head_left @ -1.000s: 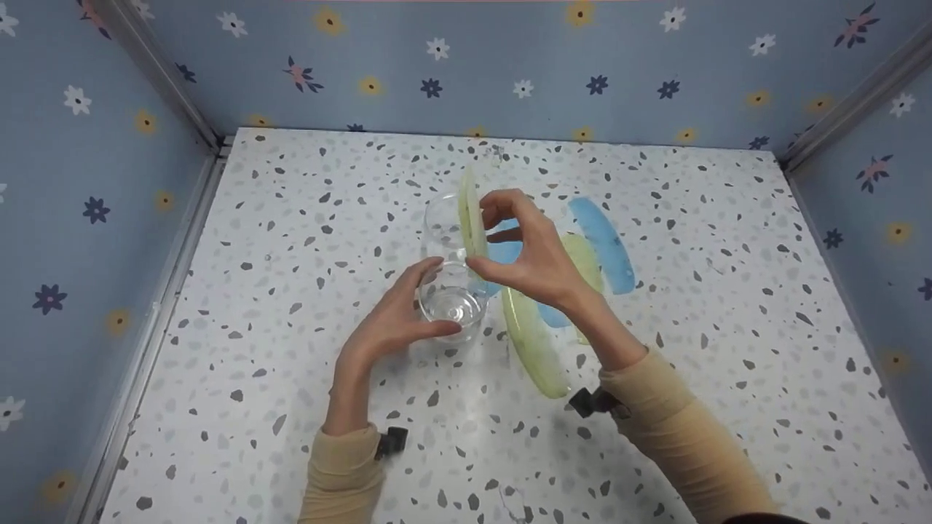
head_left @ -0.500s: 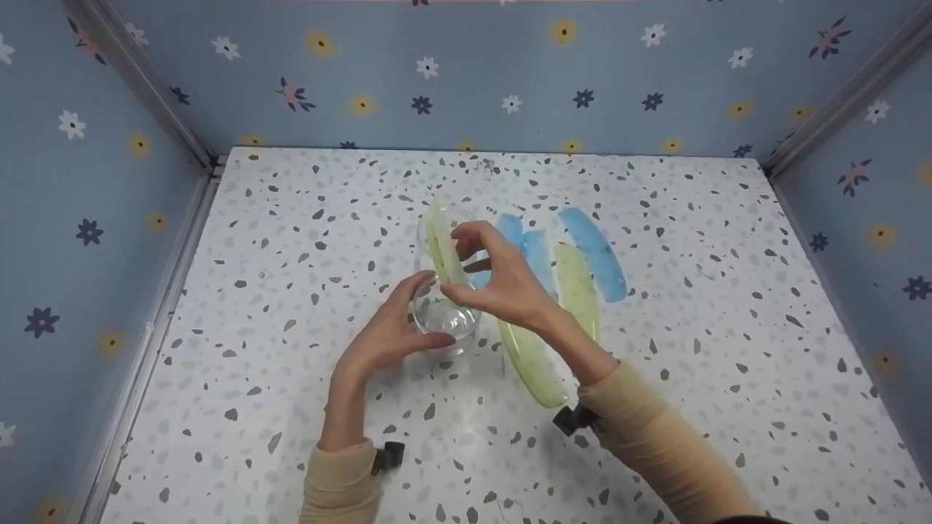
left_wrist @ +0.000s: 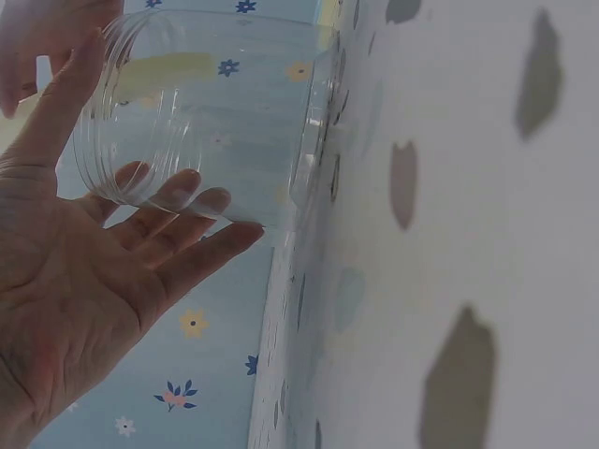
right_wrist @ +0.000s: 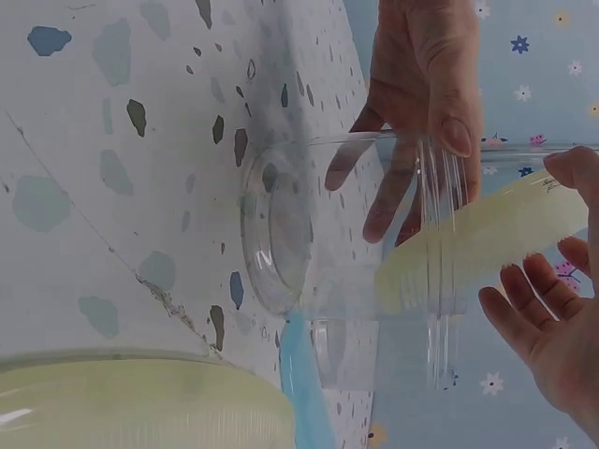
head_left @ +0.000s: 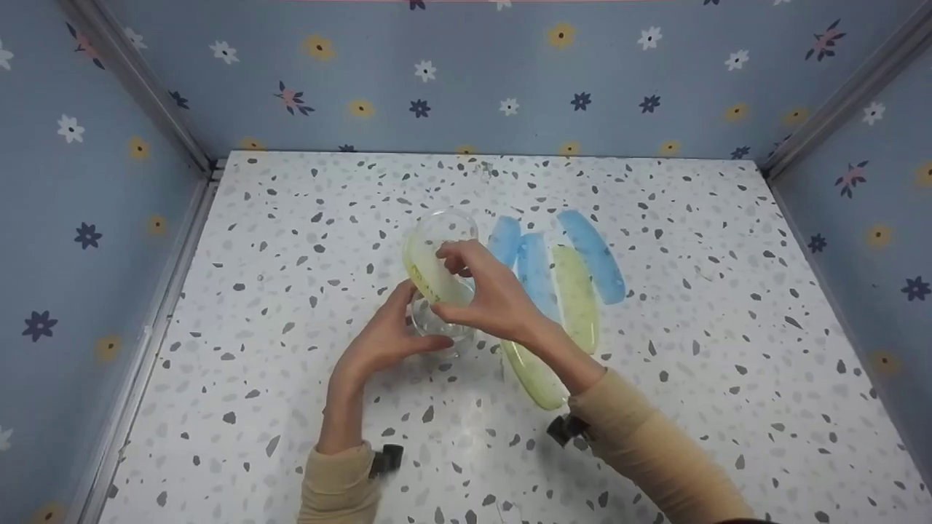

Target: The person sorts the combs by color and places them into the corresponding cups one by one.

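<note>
My left hand steadies a clear threaded jar, thumb on the near side and fingers on the far side; the jar stands upright on the table. In my right hand, thumb and fingertips pinch a pale green curved comb, tilted above the jar. The right wrist view shows the comb's lower end through clear plastic; I cannot tell whether it is inside the jar. Directly behind stands a second clear jar.
Right of the jars lie three blue combs, one at the far right, one in the middle and one on the left. Two pale green combs, one upper and one lower, lie among them. Flowered walls bound the speckled table.
My right hand has carried the green comb left and nearer, over the front jar, and turned it from near upright to a leftward tilt. My left hand stays at the jar.
</note>
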### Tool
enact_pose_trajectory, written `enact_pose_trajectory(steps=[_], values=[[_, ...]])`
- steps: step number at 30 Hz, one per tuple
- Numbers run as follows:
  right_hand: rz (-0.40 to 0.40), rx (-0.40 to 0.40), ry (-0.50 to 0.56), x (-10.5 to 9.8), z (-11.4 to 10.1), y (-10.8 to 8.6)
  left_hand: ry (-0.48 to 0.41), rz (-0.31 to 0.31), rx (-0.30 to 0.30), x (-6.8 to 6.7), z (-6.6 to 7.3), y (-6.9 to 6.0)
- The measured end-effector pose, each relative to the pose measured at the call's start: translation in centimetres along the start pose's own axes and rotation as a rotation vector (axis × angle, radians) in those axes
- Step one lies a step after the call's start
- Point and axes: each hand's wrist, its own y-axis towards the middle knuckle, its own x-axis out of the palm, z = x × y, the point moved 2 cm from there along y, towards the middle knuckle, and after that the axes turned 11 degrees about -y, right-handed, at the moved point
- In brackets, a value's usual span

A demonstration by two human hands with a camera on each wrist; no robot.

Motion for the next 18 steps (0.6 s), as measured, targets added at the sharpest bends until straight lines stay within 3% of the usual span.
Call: enact_pose_trajectory(steps=[4, 10, 18], values=[[-0.014, -0.002, -0.071, 0.4, -0.1, -0.1, -0.024, -0.004, 0.027, -0.1, -0.1, 0.0], [-0.025, 0.030, -0.146, 1.4, -0.3, -0.1, -0.045, 0.007, 0.004, -0.3, -0.3, -0.3], [0.019, 0.064, -0.151, 1.9, 0.5, -0.8, -0.004, -0.022, -0.029, 0.1, -0.1, 0.1]])
